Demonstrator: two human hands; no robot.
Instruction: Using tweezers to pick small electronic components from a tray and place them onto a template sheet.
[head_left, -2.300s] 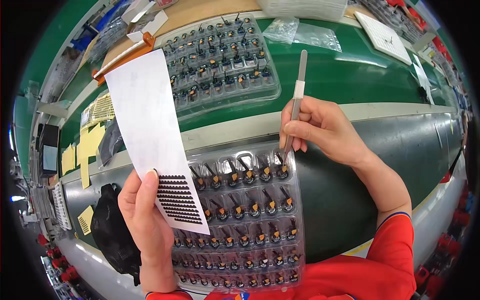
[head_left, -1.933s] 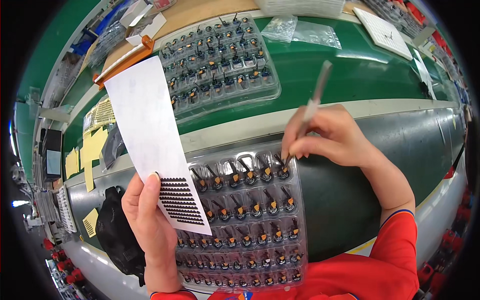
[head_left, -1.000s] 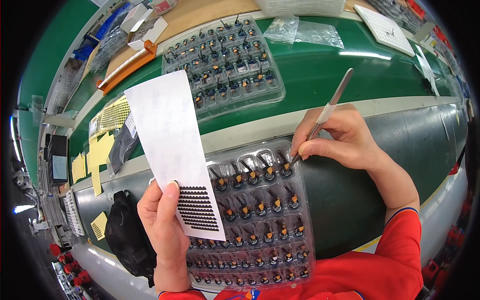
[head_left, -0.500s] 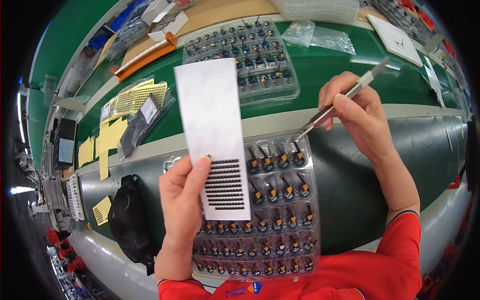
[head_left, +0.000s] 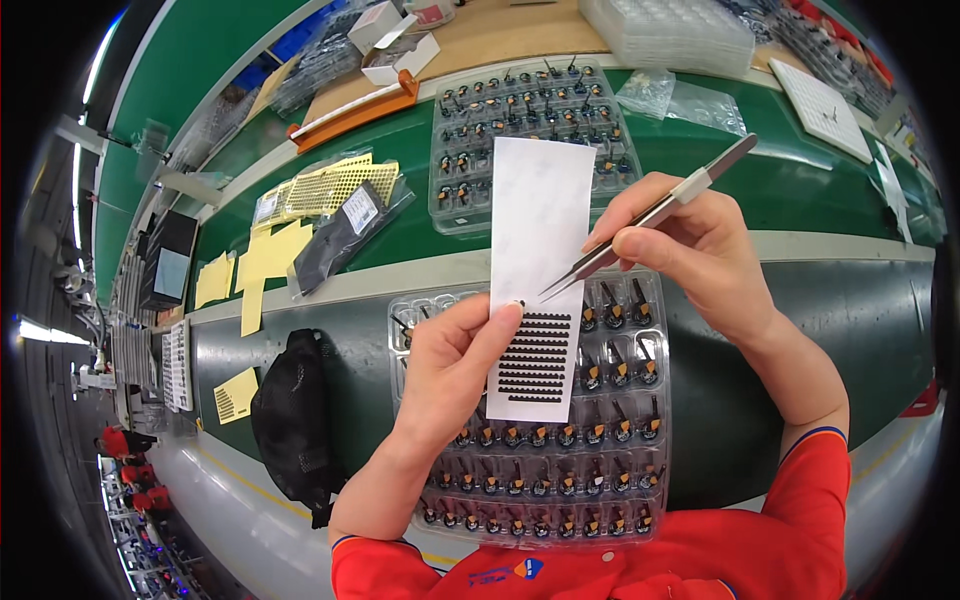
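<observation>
My left hand point(head_left: 455, 365) pinches a long white backing sheet point(head_left: 543, 210) by its left edge, thumb on its face. Rows of small black stickers point(head_left: 535, 355) cover the sheet's lower part. In my right hand point(head_left: 690, 250) is a pair of metal tweezers point(head_left: 665, 207), held like a pen. Their tips point at the sheet just above the rows, near my left thumb; whether they touch it I cannot tell. Beneath the sheet lies a clear plastic tray point(head_left: 655, 420) with rows of small dark round parts, each with a stem and an orange patch. The sheet hides some of them.
Another filled clear tray point(head_left: 450, 205) stands farther back on the green bench. To the left lie yellow sticker sheets point(head_left: 345, 185), a dark bagged packet point(head_left: 345, 235) and a black pouch point(head_left: 292, 420). An orange-ended holder point(head_left: 355, 112), stacked clear trays point(head_left: 670, 35) and a white board point(head_left: 820, 110) sit behind.
My right hand has brought the tweezers from the tray's far right corner to the sheet. The view has shifted, and the sheet now stands farther right over the tray.
</observation>
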